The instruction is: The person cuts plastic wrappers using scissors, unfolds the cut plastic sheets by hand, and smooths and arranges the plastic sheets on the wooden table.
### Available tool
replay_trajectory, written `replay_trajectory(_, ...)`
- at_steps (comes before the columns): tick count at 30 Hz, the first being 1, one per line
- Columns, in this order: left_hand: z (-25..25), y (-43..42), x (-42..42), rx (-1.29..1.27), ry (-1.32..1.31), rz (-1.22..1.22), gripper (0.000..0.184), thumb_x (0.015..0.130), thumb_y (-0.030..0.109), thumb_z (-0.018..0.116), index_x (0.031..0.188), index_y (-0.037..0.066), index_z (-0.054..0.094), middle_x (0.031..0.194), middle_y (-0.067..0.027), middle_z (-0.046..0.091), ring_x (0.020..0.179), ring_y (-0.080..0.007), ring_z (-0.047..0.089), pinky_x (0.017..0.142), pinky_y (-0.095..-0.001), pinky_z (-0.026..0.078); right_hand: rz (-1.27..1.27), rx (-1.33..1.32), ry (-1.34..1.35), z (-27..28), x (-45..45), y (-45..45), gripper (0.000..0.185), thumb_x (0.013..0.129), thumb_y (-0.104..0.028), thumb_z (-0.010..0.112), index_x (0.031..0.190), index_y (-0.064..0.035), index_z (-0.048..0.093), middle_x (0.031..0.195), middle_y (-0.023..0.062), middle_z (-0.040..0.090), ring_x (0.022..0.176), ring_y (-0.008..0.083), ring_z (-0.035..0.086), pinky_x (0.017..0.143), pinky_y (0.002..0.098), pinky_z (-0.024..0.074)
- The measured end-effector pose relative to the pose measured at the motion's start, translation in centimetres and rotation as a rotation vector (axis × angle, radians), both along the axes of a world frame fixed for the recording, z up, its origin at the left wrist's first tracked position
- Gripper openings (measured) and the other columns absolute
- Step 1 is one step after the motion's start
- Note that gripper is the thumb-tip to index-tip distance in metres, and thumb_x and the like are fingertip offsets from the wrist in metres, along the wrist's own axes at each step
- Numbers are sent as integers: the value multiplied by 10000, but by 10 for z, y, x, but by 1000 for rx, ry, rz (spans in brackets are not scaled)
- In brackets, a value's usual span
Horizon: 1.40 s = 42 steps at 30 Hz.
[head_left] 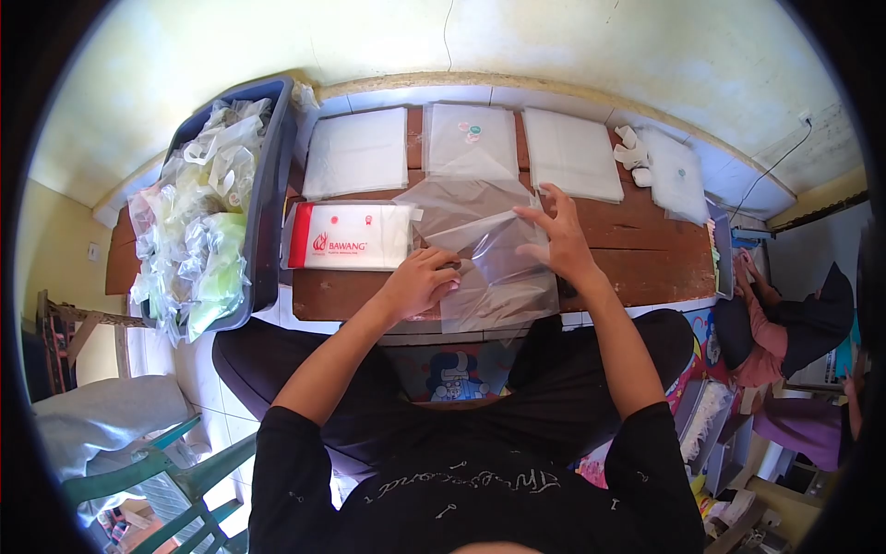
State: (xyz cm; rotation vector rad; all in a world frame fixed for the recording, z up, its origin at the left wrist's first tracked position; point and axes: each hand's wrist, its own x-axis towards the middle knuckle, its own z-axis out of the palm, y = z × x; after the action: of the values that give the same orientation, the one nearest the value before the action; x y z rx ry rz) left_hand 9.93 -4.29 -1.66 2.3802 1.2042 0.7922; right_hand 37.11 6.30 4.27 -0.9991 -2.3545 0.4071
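Clear plastic sheets or bags [498, 254] lie over the front middle of the wooden table, between my hands. My left hand [425, 282] is at their left edge with its fingers curled together; what they pinch is too small to make out. Above their right side my right hand [558, 235] is spread, fingers apart. Just left of my left hand lies a red and white package marked BAWANG [355, 236]. Behind are stacks of clear bags: a left stack [357, 152], a middle stack with small stickers [470, 138] and a right stack [572, 152].
A dark bin [263, 222] full of filled plastic bags stands at the left. Crumpled white pieces [631, 152] and another bag stack [674, 175] lie at the table's right. Other people [775, 337] sit at the far right. A green chair [185, 480] is lower left.
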Motion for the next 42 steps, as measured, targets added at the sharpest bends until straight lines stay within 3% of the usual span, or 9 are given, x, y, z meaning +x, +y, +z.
replay_trajectory(4,2,4,-5,-21,-42,-20,99,790,116,682,881,80,669,1121,-79,624,1044,-291,580,895,-396,466,196,81,-26,6,0,3,533,634,-162,836,1145,-209,695,1454,123,416,1269,306,465,1086,454,351)
replay_trajectory(7,5,5,-8,-48,-78,-36,95,825,105,666,913,73,686,1088,-92,646,1022,-282,598,894,-365,473,399,48,2,-4,1,5,397,689,-114,790,1076,-160,715,1330,139,560,1193,312,545,1032,432,418)
replay_trajectory(10,12,5,-12,-348,-368,85,121,898,106,625,990,57,688,1063,-87,672,1004,-230,623,907,-322,470,455,-428,198,-33,10,10,240,781,-73,703,1021,-72,715,1054,134,694,998,270,655,881,381,525)
replay_trajectory(12,16,8,-16,-577,-753,295,163,960,119,570,1049,23,667,1055,-70,678,1000,-170,623,912,-297,467,222,-873,363,-39,8,7,173,875,-56,584,996,8,690,891,110,711,823,210,685,713,318,564)
replay_trajectory(16,29,13,-18,-599,-1107,377,285,1020,204,478,1183,7,602,1039,-73,660,971,-147,625,856,-282,488,-214,-1012,684,-34,-11,-2,212,939,-98,505,977,29,671,894,119,693,805,184,675,657,314,563)
replay_trajectory(24,13,14,-9,-745,-932,426,427,996,237,539,1352,18,453,1165,-101,602,1014,-145,593,787,-265,497,-213,-1415,1033,-33,-4,11,399,1039,-326,413,1121,28,579,1121,209,630,1064,330,623,865,431,546)
replay_trajectory(31,5,16,-11,-638,-731,441,361,891,237,697,1147,-9,630,931,-49,633,782,-87,570,649,-232,472,-267,-1561,1089,-33,1,10,350,1033,-270,422,1129,40,554,1107,230,623,1062,384,617,912,464,530)
replay_trajectory(35,4,18,-10,-740,-695,468,283,885,258,702,972,-12,701,710,-3,609,637,-68,556,538,-234,432,-233,-1457,819,-36,4,6,277,997,-214,512,1092,36,585,1033,193,658,970,308,660,859,405,544)
replay_trajectory(42,36,10,-20,-1019,-674,455,207,910,245,678,883,41,673,707,-5,618,550,-61,547,485,-206,364,-90,-1331,452,-17,19,5,245,965,-204,587,1056,20,629,923,108,686,867,152,658,756,273,522)
